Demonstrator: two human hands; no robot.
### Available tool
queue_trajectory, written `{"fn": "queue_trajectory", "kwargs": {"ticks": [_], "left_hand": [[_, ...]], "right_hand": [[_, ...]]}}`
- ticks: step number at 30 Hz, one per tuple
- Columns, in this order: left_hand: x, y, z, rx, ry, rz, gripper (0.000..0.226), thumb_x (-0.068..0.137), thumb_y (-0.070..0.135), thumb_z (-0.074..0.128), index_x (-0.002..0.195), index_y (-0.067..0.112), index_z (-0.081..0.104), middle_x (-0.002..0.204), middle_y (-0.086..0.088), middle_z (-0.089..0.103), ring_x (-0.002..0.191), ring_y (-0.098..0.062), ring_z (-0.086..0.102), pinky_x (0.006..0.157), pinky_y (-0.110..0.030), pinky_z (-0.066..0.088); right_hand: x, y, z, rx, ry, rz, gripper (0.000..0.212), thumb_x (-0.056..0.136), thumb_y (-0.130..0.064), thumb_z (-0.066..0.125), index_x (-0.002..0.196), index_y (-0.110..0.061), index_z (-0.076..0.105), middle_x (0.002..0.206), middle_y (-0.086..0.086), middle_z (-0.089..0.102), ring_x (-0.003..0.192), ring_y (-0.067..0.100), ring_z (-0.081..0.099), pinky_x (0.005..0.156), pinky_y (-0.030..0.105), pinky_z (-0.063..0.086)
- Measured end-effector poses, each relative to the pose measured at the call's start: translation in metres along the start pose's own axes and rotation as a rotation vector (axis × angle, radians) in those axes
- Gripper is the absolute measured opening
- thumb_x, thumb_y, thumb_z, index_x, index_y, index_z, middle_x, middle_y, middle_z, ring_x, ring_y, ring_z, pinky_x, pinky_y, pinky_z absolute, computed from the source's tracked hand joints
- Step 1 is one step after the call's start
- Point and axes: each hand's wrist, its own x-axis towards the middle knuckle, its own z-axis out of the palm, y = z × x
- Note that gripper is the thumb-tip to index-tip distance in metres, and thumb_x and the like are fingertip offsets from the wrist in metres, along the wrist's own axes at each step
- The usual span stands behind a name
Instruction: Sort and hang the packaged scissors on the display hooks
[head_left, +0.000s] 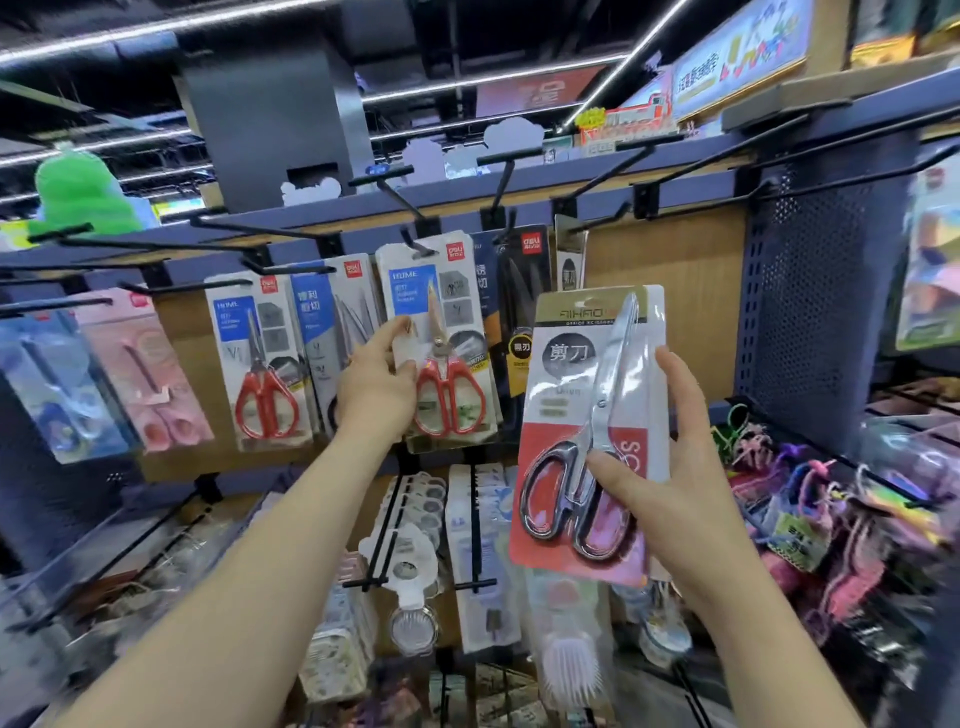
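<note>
**Hanging step.** The left hand (382, 379) pinches the left edge of the red-handled scissors pack (441, 338) between thumb and fingers, with the card's hang slot at the tip of a display hook (418, 244) at the pack's 12 o'clock. The right hand (670, 467) grips the black-handled scissors pack (587, 431) upright, thumb across the handles, at 4 o'clock of the red pack and on no hook. Good practice is to keep the red card square to the wire and slide it fully back; the black-handled pack probably suits a bare hook (719, 161) towards 1 o'clock.
</note>
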Motion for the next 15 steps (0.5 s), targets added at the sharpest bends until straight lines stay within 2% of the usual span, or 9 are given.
{"fn": "queue_trajectory", "kwargs": {"ticks": [3, 4, 6, 7, 9, 10, 12, 13, 15], "left_hand": [[-0.026, 0.017, -0.009, 0.082, 0.049, 0.073, 0.043, 0.097, 0.024, 0.054, 0.137, 0.037, 0.048, 0.131, 0.0, 0.054, 0.118, -0.02, 0.054, 0.099, -0.045, 0.049], [-0.039, 0.028, -0.012, 0.004, 0.02, 0.099, 0.036, 0.097, 0.03, 0.054, 0.133, 0.035, 0.051, 0.126, 0.002, 0.056, 0.114, -0.016, 0.056, 0.095, -0.043, 0.051], [-0.065, 0.055, -0.015, -0.235, -0.161, 0.098, 0.028, 0.097, 0.039, 0.056, 0.124, 0.032, 0.055, 0.106, 0.004, 0.065, 0.093, -0.01, 0.066, 0.077, -0.034, 0.058], [-0.076, 0.066, -0.015, -0.339, -0.25, 0.069, 0.026, 0.095, 0.039, 0.058, 0.12, 0.03, 0.056, 0.097, 0.004, 0.068, 0.081, -0.008, 0.069, 0.067, -0.029, 0.058], [-0.088, 0.076, -0.01, -0.486, -0.276, 0.016, 0.017, 0.091, 0.03, 0.067, 0.107, 0.027, 0.06, 0.084, 0.002, 0.073, 0.071, -0.008, 0.071, 0.06, -0.025, 0.057], [-0.091, 0.078, -0.008, -0.54, -0.24, -0.003, 0.014, 0.089, 0.024, 0.071, 0.101, 0.025, 0.063, 0.08, 0.003, 0.074, 0.072, -0.011, 0.073, 0.062, -0.028, 0.059], [-0.094, 0.077, -0.006, -0.617, -0.189, -0.041, 0.011, 0.088, 0.017, 0.072, 0.096, 0.022, 0.066, 0.08, -0.002, 0.075, 0.078, -0.023, 0.073, 0.069, -0.039, 0.061], [-0.096, 0.075, -0.005, -0.652, -0.183, -0.066, 0.009, 0.09, 0.015, 0.07, 0.097, 0.02, 0.067, 0.083, -0.005, 0.076, 0.078, -0.026, 0.073, 0.069, -0.04, 0.06], [-0.099, 0.072, -0.003, -0.719, -0.189, -0.116, 0.009, 0.092, 0.009, 0.065, 0.098, 0.016, 0.066, 0.085, -0.006, 0.076, 0.073, -0.022, 0.073, 0.064, -0.036, 0.059]], "right_hand": [[-0.005, -0.002, -0.004, 0.042, -0.025, 0.017, 0.099, 0.083, -0.021, 0.079, 0.14, -0.07, 0.015, 0.151, -0.027, 0.037, 0.129, 0.006, 0.053, 0.11, 0.05, 0.043], [-0.006, -0.003, -0.004, 0.036, -0.038, 0.02, 0.101, 0.081, -0.026, 0.081, 0.139, -0.073, 0.013, 0.152, -0.029, 0.035, 0.131, 0.005, 0.051, 0.11, 0.051, 0.042], [-0.009, -0.002, -0.002, 0.036, -0.079, 0.038, 0.104, 0.073, -0.039, 0.086, 0.136, -0.077, 0.012, 0.156, -0.023, 0.033, 0.137, 0.016, 0.047, 0.11, 0.057, 0.04], [-0.01, -0.001, 0.0, 0.047, -0.098, 0.05, 0.106, 0.068, -0.043, 0.086, 0.135, -0.077, 0.013, 0.157, -0.018, 0.035, 0.137, 0.021, 0.048, 0.109, 0.058, 0.04], [-0.013, 0.0, 0.005, 0.102, -0.119, 0.055, 0.104, 0.065, -0.043, 0.086, 0.139, -0.072, 0.018, 0.152, -0.014, 0.045, 0.132, 0.021, 0.054, 0.106, 0.055, 0.045], [-0.016, 0.0, 0.008, 0.143, -0.123, 0.053, 0.097, 0.071, -0.04, 0.085, 0.143, -0.065, 0.024, 0.146, -0.012, 0.052, 0.126, 0.019, 0.059, 0.104, 0.052, 0.048], [-0.02, -0.005, 0.012, 0.275, -0.086, 0.084, 0.062, 0.091, -0.03, 0.071, 0.144, -0.044, 0.042, 0.13, -0.007, 0.067, 0.114, 0.016, 0.067, 0.096, 0.046, 0.054], [-0.021, -0.007, 0.014, 0.374, -0.058, 0.148, 0.043, 0.098, -0.026, 0.059, 0.139, -0.036, 0.051, 0.12, -0.002, 0.072, 0.104, 0.017, 0.071, 0.087, 0.043, 0.058], [-0.025, -0.005, 0.015, 0.486, -0.014, 0.262, 0.031, 0.103, -0.021, 0.047, 0.129, -0.028, 0.06, 0.105, 0.007, 0.076, 0.084, 0.022, 0.074, 0.069, 0.037, 0.062]]}}
